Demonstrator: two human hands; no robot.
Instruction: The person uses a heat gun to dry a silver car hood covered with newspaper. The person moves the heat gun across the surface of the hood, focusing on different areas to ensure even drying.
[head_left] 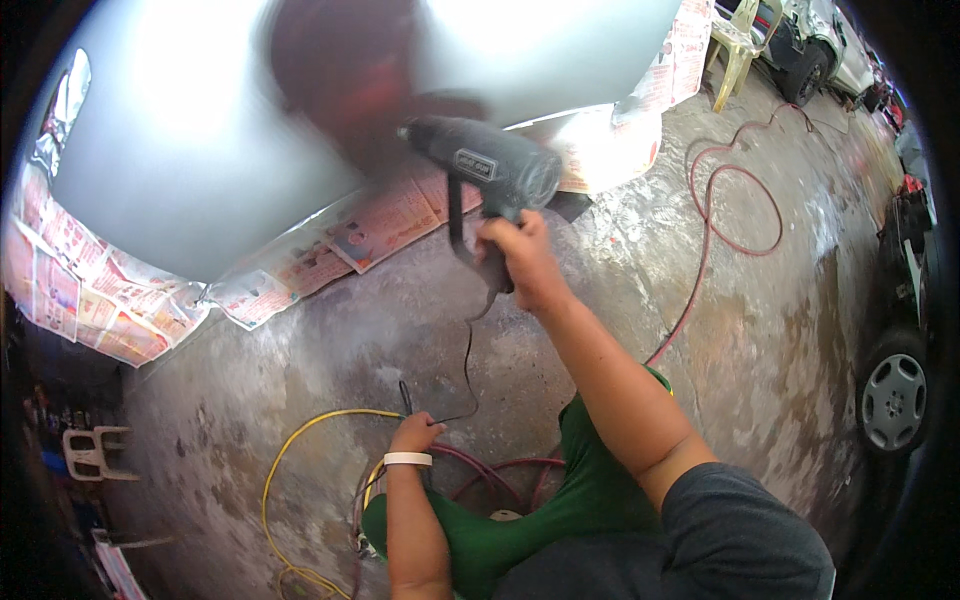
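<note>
My right hand (530,258) is wrapped round the grip of a black heat gun (515,170), its nozzle pointing left and away from me. The nozzle is over the lower edge of a smooth grey car panel (165,170); whether they touch I cannot tell. A blurred dark reddish reflection shows on the panel. Newspaper sheets (400,222) line the panel's edge. From the grip, a thin black cord (469,365) hangs down to my left hand (415,433), which is closed on it low down, with a short loop of cord standing above the fingers.
A yellow hose (268,470) curves over the stained concrete floor at the left. A red hose (708,215) loops at the right. Plastic chairs stand at the far left (88,453) and back right (738,50). A car wheel (893,402) is at the right edge.
</note>
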